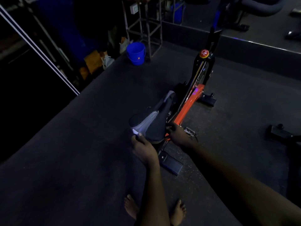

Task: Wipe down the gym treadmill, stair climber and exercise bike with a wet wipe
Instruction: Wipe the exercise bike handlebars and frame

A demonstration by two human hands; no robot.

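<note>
An exercise bike [187, 108] with an orange and black frame stands on the dark floor in the middle of the head view. Its black and grey saddle [151, 118] is just ahead of me. My left hand [143, 147] is at the saddle's rear edge and pinches a small white wet wipe [135, 132] against it. My right hand [177, 136] grips the saddle's right underside, beside the orange frame. The red knob [204, 53] sits on top of the bike's black upright.
A blue bucket [136, 53] stands on the floor at the back, near a metal rack [145, 26]. Another machine's black foot [280, 132] is at the right. A pedal [189, 131] sticks out by my right hand. My bare feet [154, 209] are below.
</note>
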